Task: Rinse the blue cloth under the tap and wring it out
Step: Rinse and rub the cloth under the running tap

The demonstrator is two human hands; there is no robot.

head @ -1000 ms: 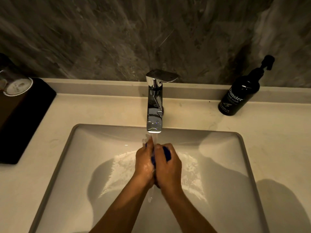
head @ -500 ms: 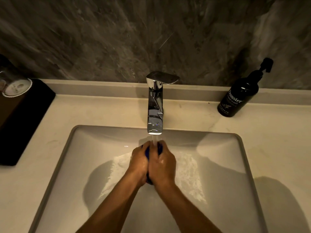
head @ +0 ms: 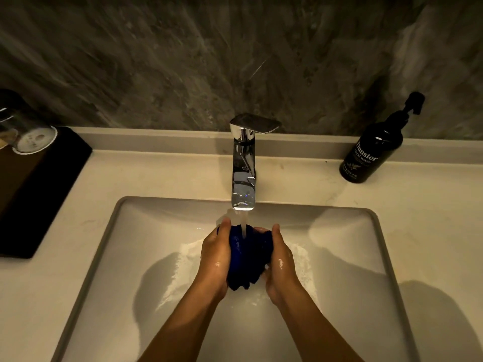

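The blue cloth (head: pixel 248 257) is a wet, bunched wad held between my two hands over the white sink (head: pixel 366 257). My left hand (head: pixel 215 259) cups its left side and my right hand (head: pixel 281 265) cups its right side, thumbs up. Water runs from the chrome tap (head: pixel 243 165) straight onto the top of the cloth. The cloth's lower end hangs a little below my palms. Water foams on the basin floor around my hands.
A black hand-wash pump bottle (head: pixel 373 150) stands on the counter at the back right. At the left a black tray (head: pixel 39 194) holds an upturned glass (head: pixel 26 131). A dark stone wall rises behind the counter ledge.
My hands have spread apart, so the cloth that was squeezed between them now shows as a wider dark blue wad under the stream.
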